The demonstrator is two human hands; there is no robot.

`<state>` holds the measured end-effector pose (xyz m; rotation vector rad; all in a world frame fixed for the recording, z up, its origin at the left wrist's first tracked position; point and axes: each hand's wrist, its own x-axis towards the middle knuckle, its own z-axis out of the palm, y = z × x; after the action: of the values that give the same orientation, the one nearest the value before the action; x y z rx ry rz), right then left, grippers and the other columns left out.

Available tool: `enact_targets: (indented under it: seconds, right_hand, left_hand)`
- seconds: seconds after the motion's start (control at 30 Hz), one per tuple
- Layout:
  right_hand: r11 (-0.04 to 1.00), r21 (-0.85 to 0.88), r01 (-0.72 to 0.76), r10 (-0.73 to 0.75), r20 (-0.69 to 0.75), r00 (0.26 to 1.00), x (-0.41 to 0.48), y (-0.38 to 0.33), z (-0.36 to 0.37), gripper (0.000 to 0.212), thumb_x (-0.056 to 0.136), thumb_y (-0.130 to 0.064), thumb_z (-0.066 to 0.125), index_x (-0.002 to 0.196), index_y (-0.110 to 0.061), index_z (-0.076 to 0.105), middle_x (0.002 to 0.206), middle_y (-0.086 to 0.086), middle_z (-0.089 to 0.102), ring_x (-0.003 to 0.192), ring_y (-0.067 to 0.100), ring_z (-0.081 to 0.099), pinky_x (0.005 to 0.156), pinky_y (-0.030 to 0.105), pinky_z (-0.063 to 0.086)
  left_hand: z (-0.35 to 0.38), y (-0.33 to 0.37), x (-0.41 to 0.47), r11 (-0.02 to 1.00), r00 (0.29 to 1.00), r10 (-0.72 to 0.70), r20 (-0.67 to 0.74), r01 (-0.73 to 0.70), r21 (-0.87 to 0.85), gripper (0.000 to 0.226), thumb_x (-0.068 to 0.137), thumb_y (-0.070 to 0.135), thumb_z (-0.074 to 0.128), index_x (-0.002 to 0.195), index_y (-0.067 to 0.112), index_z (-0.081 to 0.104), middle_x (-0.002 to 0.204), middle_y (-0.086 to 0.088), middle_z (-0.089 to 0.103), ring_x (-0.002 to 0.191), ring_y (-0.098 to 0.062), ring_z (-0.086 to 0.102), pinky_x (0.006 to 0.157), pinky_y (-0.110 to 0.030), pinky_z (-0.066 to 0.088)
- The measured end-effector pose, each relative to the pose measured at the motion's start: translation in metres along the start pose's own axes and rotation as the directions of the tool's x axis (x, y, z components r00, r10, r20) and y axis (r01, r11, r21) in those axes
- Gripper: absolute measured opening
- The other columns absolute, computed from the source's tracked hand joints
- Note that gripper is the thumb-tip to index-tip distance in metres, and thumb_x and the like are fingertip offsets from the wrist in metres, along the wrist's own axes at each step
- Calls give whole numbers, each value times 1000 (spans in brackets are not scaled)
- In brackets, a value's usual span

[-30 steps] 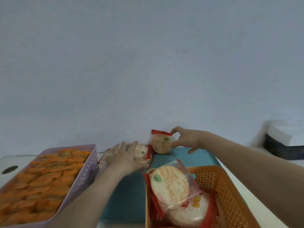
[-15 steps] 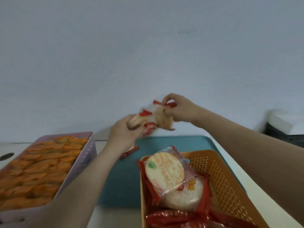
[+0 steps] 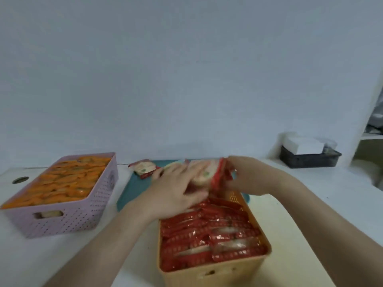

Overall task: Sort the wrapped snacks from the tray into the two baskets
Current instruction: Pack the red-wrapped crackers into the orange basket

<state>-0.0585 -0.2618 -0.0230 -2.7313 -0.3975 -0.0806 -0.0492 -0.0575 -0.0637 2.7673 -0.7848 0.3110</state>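
1. The left hand [image 3: 176, 189] reads to me as flat: fingers stretched out, not curled, lying on the held pack [image 3: 204, 172] from the near-left side.
2. The right hand [image 3: 244, 177] has its fingers curled on the red edge of that same pack and grips it. Lots of blur there, so I can't tell if it's one pack or a couple stacked.
3. Held pack = round pale cracker in clear/red wrap. It's up over the far end of the orange basket [image 3: 217, 270], where the basket meets the teal tray [image 3: 132, 189].
4. The orange basket sits front-centre on the counter [image 3: 310, 193], filled to the rim w/ red-wrapped snacks [image 3: 207, 235] packed in rows.
5. The purple basket [image 3: 62, 222] is at left, apart from the orange one, and full of orange-wrapped snacks [image 3: 62, 181].
6. The tray lies btw and behind the two baskets. I see one loose pack [image 3: 144, 167], red sort, at its far-left corner.
7. Far right by the wall: black bin [image 3: 308, 160] w/ white stuff in it. Far left: round hole [image 3: 20, 180] in the counter.
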Motion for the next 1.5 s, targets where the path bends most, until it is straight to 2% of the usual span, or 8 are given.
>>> enact_targets:
  seconds: [0.2, 0.33, 0.57, 0.87, 1.03, 1.17, 1.4, 1.5]
  right_hand:
    - [999, 33, -16, 15, 22, 1000, -28, 8, 2, 105, 76, -46, 75, 151, -44, 0, 162, -8, 4, 148, 24, 10, 114, 46, 25]
    - [1000, 11, 22, -23, 80, 996, -25, -1, 8, 94, 78, -64, 64, 150, -50, 5, 163, -5, -1, 150, 23, -2, 117, 51, 15]
    - [951, -293, 102, -37, 219, 975, -19, -15, 35, 99, 77, -85, 24, 153, -31, -9, 162, -1, 14, 149, 22, 9, 115, 54, 18]
    - [815, 568, -120, 113, 48, 992, 54, 15, -12, 53, 88, -65, 42, 125, -31, 60, 122, -11, 62, 113, 9, 57, 94, 31, 42]
    - [777, 569, -268, 92, 319, 943, 108, 21, 22, 48, 92, -57, 46, 130, -30, 57, 126, 2, 63, 109, 16, 64, 86, 30, 38]
    - [771, 602, -208, 11, 314, 949, 122, 19, 33, 44, 92, -53, 49, 128, -30, 58, 119, -3, 67, 101, 10, 69, 80, 22, 48]
    - [828, 559, 41, -77, 41, 996, 109, -4, 5, 43, 90, -47, 57, 131, -35, 54, 128, -6, 61, 113, 8, 60, 96, 31, 49]
    - [841, 510, 180, -197, -21, 980, 82, -19, -7, 76, 80, -48, 69, 144, -50, 27, 150, -10, 36, 132, 8, 43, 99, 28, 42]
  left_hand:
    - [-11, 1, -8, 978, 996, -84, 22, 87, -188, 88, 71, 81, 40, 148, 54, 4, 163, 4, 12, 149, -15, 4, 119, -49, 12]
    - [-16, -18, -3, 934, 920, -289, -265, 209, -290, 55, 96, 46, 47, 147, 36, 31, 158, 2, 26, 146, -20, 15, 117, -42, 17]
    - [-11, -29, -4, 964, 971, -236, 34, 238, -115, 39, 94, 29, 50, 133, 26, 55, 133, 2, 59, 122, -18, 52, 95, -29, 40]
    - [3, -118, 59, 832, 835, -543, -87, 521, -191, 39, 94, 32, 50, 132, 22, 55, 140, -3, 54, 126, -25, 50, 101, -33, 38]
    - [68, -180, 92, 758, 744, -651, 148, 649, 73, 83, 82, 59, 59, 149, 24, 25, 152, -13, 29, 139, -36, 27, 110, -44, 30]
    - [73, -196, 95, 774, 782, -623, -2, 616, 146, 53, 95, 43, 49, 143, 26, 36, 140, -7, 52, 123, -31, 52, 95, -37, 44]
    - [9, -135, 60, 430, 704, -697, -132, 265, -863, 25, 104, 26, 41, 103, 13, 62, 96, -13, 71, 85, -29, 69, 77, -41, 57]
    - [-28, -73, 26, 393, 814, -539, -216, 16, -919, 25, 102, 30, 42, 99, 22, 66, 91, 1, 75, 87, -16, 71, 74, -30, 57]
